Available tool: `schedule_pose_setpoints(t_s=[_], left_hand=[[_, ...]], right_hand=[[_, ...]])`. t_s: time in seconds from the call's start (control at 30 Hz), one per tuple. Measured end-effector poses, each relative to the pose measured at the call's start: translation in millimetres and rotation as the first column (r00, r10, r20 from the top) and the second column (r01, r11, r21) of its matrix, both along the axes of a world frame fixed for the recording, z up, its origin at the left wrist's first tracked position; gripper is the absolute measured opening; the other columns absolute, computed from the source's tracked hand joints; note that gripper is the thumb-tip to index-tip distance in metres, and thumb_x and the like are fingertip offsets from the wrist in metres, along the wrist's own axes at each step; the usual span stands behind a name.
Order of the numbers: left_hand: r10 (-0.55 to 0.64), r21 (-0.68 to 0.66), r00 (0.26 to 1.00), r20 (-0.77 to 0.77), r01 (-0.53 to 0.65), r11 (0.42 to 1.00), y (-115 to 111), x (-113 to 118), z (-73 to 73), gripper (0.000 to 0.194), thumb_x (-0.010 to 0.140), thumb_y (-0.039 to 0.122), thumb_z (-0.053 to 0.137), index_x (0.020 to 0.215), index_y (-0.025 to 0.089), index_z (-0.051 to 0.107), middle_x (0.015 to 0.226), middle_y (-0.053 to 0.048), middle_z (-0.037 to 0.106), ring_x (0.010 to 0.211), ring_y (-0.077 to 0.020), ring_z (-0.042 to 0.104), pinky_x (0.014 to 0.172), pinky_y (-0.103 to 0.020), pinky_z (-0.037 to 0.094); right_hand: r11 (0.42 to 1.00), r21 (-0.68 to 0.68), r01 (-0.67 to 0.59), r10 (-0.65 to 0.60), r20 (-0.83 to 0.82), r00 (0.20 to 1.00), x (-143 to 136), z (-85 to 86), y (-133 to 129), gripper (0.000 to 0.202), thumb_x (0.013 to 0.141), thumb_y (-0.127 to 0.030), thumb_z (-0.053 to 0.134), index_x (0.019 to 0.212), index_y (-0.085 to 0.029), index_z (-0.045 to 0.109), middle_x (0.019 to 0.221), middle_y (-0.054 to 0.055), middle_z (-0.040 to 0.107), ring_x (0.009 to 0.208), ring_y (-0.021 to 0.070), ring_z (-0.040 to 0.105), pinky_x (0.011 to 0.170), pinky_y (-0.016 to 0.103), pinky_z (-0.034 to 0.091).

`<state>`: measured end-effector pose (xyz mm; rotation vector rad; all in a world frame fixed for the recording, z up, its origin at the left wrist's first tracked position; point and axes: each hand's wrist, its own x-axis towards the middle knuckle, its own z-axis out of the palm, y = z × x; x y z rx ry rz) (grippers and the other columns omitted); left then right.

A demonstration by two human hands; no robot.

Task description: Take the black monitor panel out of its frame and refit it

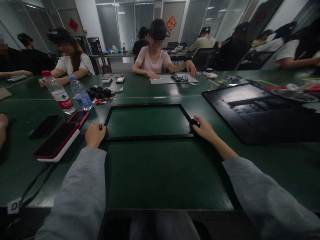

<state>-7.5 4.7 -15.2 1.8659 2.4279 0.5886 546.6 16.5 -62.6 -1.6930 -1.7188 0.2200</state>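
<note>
Thin black rectangular plastic-looking frame point(150, 137): we are judging it light, bendy.
Left hand point(95, 135), right hand point(205, 128): holding its opposite short sides, likely the best grip.

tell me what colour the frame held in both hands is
The frame is black, seen best in the head view.

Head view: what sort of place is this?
Probably a shared workroom or training room, perhaps in an office: a long green table with parts and phones on it, several seated people, and glass partitions behind.
</note>
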Motion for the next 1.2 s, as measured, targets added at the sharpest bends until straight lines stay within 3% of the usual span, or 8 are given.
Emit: schedule_pose_setpoints(t_s=[0.53,1.2], left_hand=[[0.008,-0.003,0.999,0.038,-0.008,1.0,-0.9,0.0,0.9,0.047,0.098,0.044,0.053,0.131,0.018,0.073,0.135,-0.016,0.069,0.121,-0.0333,0.066,0.098,-0.043,0.054],[-0.007,0.002,1.0,0.03,0.007,1.0,-1.1,-1.4,-0.8,0.046,0.097,0.045,0.051,0.126,0.018,0.076,0.131,-0.018,0.069,0.118,-0.0346,0.066,0.095,-0.044,0.054]], right_hand=[[0.999,0.044,0.015,-0.011,-0.076,0.997,-2.4,-1.0,-5.1,0.062,0.088,-0.039,0.057,0.144,-0.012,0.059,0.134,0.021,0.071,0.13,0.035,0.066,0.115,0.056,0.047],[0.999,0.031,0.026,-0.024,-0.079,0.997,-3.8,2.0,-7.1,0.06,0.087,-0.04,0.055,0.14,-0.013,0.06,0.133,0.022,0.071,0.13,0.0347,0.066,0.115,0.056,0.047]])
